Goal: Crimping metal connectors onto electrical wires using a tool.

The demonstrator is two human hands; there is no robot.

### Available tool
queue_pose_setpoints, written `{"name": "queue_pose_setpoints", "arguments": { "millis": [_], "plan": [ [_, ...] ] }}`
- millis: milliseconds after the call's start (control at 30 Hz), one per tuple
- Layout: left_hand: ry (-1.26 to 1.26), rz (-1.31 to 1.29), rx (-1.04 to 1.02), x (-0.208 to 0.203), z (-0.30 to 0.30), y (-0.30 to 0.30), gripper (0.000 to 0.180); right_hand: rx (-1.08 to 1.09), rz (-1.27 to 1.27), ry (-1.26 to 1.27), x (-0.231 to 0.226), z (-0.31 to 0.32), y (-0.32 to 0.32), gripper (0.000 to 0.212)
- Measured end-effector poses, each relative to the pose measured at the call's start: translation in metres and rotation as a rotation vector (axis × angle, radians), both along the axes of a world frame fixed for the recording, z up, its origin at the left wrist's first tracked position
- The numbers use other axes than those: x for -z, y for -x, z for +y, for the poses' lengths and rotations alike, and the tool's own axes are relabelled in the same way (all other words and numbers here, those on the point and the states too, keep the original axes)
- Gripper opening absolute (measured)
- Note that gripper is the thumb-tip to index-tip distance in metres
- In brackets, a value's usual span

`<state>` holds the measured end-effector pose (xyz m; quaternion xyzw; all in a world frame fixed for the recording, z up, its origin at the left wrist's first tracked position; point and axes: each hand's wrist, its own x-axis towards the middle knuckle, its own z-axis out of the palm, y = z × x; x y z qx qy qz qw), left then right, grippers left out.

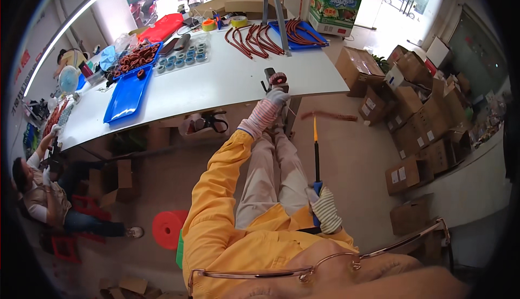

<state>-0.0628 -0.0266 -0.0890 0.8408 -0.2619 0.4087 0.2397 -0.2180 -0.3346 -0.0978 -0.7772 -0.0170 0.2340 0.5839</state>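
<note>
My left hand (277,98), in a pink-and-white striped glove, reaches to the table's front edge. Its fingers are closed against a small dark clamp (280,89); exactly what they grip is hidden. Just above them, a red-brown wire-wound ring (278,78) sits at the clamp. Lower right, my right hand (326,212), in a striped glove, is wrapped round a long tool (317,161) with blue handle, black shaft and yellow tip, pointing away from me. Near that tip, a blurred red-brown coiled wire (341,117) stretches sideways above the floor; whether they touch I cannot tell.
On the white table (206,87) lie an empty blue tray (128,99), a blue tray of wound rings (135,59), round parts in clear packs (184,60) and bent red-brown wires (252,41). Cardboard boxes (425,120) crowd the right. A seated person (49,190) works at left.
</note>
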Motion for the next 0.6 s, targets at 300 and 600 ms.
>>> {"name": "queue_pose_setpoints", "arguments": {
  "millis": [300, 600],
  "plan": [
    [1.295, 0.284, 0.295, -0.052, 0.042, -0.051, 0.029, -0.370, 0.352, -0.173, -0.073, 0.031, -0.128, 0.034],
    [0.989, 0.913, 0.335, -0.029, 0.062, -0.135, 0.029, -0.509, 0.647, -0.500, -0.040, 0.069, -0.209, 0.018]
  ]
}}
